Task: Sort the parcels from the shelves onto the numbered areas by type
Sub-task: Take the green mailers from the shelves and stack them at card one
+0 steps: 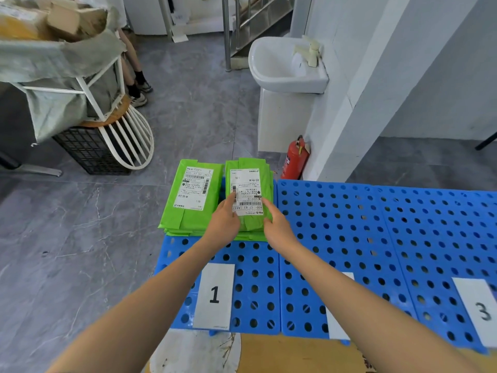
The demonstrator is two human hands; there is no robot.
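Left hand (224, 224): grips the parcel's near left corner. One of its fingers (231, 196) lies on the label edge, and the rest are tucked out of view.
Right hand (277, 224): grips the near right corner. One finger lies on top by the label's right edge, the others are curled at the side.
Parcel (248, 184): green mailer bag with a white label. It lies flat between the two hands, on top of the stack.
Parcel axis: the long axis runs straight away from the fingers, near to far. The label print is upside down to the wearer, with its code line at the near end, at the fingertips.
Stack (215, 233): flat green bags under the parcel. Their edges show just below the fingers.
Second parcel (192, 195): same kind, just left of the left fingers and side by side with the parcel. Its long axis runs near to far, leaning slightly right at the far end. Its label is turned the opposite way, with the code line at the far end.
Panels (349, 224): blue and perforated. They carry the stack and spread right of and nearer than the fingers.
Card 1 (215, 296): white, on the panels nearer than the fingers, under the left forearm.
Card 3 (481, 310): far right of the fingers, near edge.
Middle card (336, 327): the right forearm hides its number.
Extinguisher (294, 158): red, beyond and right of the fingers.
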